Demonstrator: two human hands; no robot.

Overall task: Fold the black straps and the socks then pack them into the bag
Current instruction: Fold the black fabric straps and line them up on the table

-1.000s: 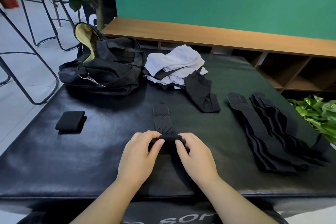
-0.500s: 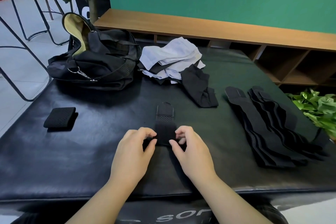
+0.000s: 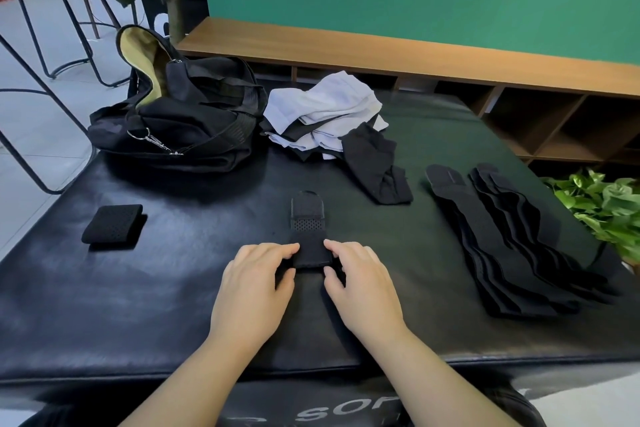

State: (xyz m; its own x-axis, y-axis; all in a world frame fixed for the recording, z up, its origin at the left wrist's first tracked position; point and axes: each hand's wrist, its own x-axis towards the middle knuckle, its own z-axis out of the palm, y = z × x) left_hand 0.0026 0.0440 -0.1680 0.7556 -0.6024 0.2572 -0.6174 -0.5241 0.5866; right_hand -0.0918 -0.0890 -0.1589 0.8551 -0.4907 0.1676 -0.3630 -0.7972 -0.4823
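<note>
The task looks early. One folded strap (image 3: 112,227) lies alone at the left of the desk (image 3: 194,305), and nothing can be seen inside the bag (image 3: 180,121), which sits open at the far left with its yellow lining showing; whether anything is already in it I cannot tell. A second strap (image 3: 308,236) is mid-fold at the centre of the desk, its near part doubled up and its far tab end lying flat. Left to do, by my judgement: finish this strap, fold the pile of straps (image 3: 512,246) lying stretched out at the right, fold the socks (image 3: 332,114), a heap of white and black ones beside the bag, with one black sock (image 3: 377,166) trailing toward the middle, and then pack everything.

Both hands rest palm-down on the desk, forearms reaching in from the near edge. The left hand (image 3: 256,288) pinches the left edge of the strap's folded end with fingertips and thumb; the right hand (image 3: 360,284) mirrors it on the right edge. The fingers of both are curled lightly closed on the strap, pressing the fold flat rather than lifting it.
</note>
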